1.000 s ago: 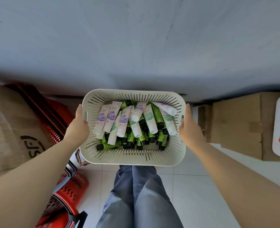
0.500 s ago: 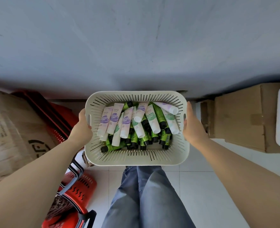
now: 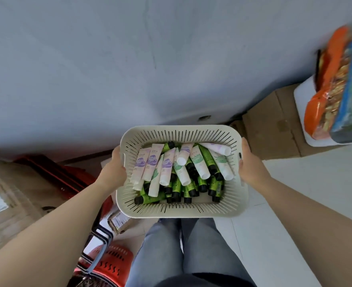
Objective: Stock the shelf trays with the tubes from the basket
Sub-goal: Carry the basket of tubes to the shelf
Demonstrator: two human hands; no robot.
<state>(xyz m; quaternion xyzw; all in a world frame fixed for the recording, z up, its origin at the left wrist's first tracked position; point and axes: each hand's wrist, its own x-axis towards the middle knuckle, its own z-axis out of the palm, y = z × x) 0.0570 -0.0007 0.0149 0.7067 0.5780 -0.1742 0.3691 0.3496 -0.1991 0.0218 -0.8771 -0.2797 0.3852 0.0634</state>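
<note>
Tubes (image 3: 179,172), white and green, are heaped loose in a slotted basket (image 3: 181,212) held above the knees. Its side rims are gripped by the left hand (image 3: 115,168) and right hand (image 3: 248,168), fingers curled round them. Judged light, smooth and squeezable, each tube is best pinched mid-body. No shelf trays are seen beyond.

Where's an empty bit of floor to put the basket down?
The bare white tiles on the right, between the legs and the brown boxes, look big enough for the basket. The left is crowded: a big carton, red baskets and a small box.
</note>
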